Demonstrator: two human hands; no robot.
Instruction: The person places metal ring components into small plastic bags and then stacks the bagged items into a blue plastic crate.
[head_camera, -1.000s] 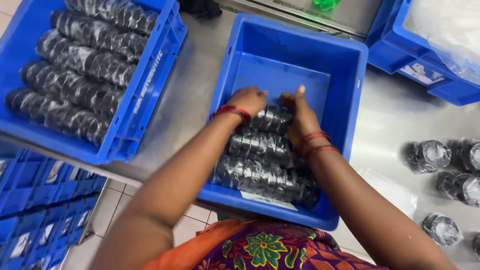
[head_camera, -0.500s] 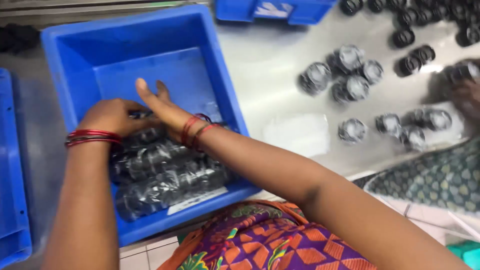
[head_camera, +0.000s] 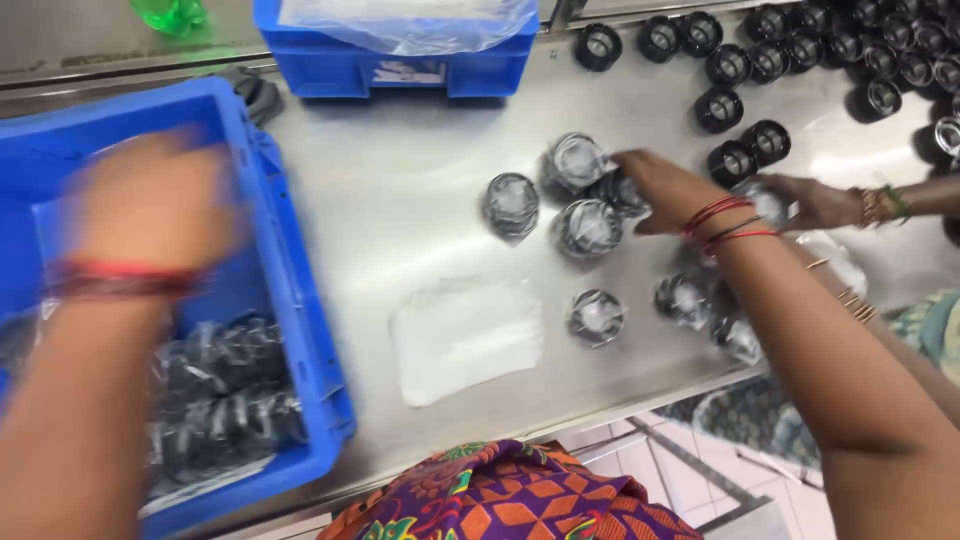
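While right hand (head_camera: 668, 190) touches wrapped parts (head_camera: 590, 228), two blue crates (head_camera: 300, 300), one flat bag (head_camera: 465, 338)

Bare steel table (head_camera: 400, 200) centre = free path — wrapped parts (head_camera: 590, 228), co-worker's hand (head_camera: 815, 203) crowd right.

Tabletop (head_camera: 400, 190) was brushed metal, dull sheen. Crate (head_camera: 290, 300) was smooth blue plastic. Wrapped parts (head_camera: 590, 228) sat in glossy clear film. Flat bag (head_camera: 465, 335) looked thin, translucent plastic.
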